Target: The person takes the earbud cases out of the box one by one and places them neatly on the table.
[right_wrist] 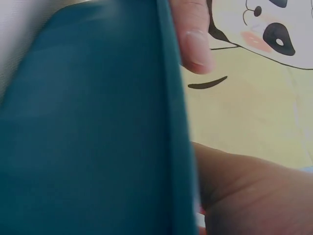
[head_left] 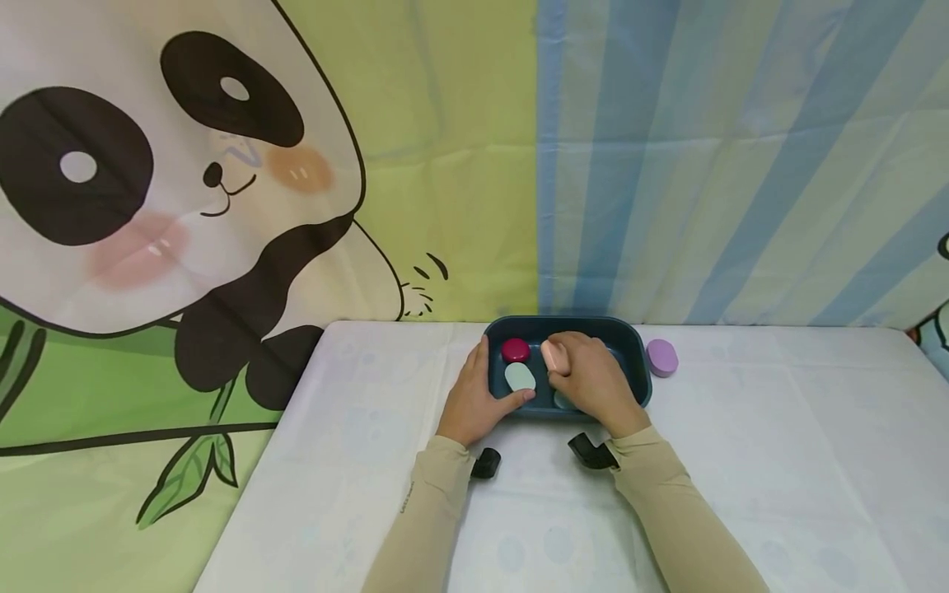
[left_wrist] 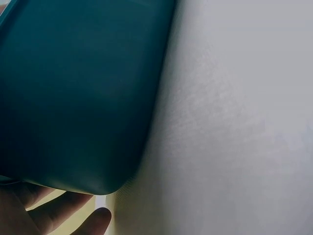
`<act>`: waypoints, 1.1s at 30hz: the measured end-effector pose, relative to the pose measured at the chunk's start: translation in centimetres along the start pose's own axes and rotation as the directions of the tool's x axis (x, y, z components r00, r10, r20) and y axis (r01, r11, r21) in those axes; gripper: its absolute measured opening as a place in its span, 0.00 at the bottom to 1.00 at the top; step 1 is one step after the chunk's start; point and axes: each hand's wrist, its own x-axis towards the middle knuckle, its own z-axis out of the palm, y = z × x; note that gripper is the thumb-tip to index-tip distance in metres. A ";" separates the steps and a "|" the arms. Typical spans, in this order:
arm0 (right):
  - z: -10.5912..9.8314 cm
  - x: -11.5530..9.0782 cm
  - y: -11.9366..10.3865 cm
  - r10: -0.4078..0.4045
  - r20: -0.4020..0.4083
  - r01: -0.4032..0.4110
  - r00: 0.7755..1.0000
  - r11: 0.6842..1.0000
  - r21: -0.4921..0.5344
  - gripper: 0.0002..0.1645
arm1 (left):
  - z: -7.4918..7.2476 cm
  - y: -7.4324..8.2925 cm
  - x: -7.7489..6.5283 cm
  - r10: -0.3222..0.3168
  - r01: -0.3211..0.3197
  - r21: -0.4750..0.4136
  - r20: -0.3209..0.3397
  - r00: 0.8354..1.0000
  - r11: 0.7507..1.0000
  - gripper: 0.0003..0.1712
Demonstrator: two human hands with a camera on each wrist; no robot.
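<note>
A dark teal rectangular tray (head_left: 630, 346) stands near the table's far edge. My left hand (head_left: 474, 399) grips its left end, fingers along the outer wall and thumb over the front rim. In the left wrist view, those fingers (left_wrist: 58, 210) lie against the tray's end. Over the tray, my right hand (head_left: 596, 379) pinches a smooth peach-pink block (head_left: 554, 357). A red rounded piece (head_left: 515, 350) and a pale mint oval piece (head_left: 520, 377) lie inside on the left. Partly hidden below my right hand is a grey-green piece (head_left: 563, 401).
Just right of the tray, a purple oval piece (head_left: 662, 358) lies on the white-covered table (head_left: 778, 445). Behind the table hangs a printed cloth (head_left: 445, 165) with a panda. Black wrist mounts (head_left: 487, 464) stick inward from both sleeves.
</note>
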 end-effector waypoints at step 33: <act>-7.2 -4.0 3.2 0.019 -0.160 -0.021 0.987 1.000 -0.011 0.29 | 0.0 0.1 0.0 -0.016 0.016 -0.005 0.000 1.000 1.000 0.71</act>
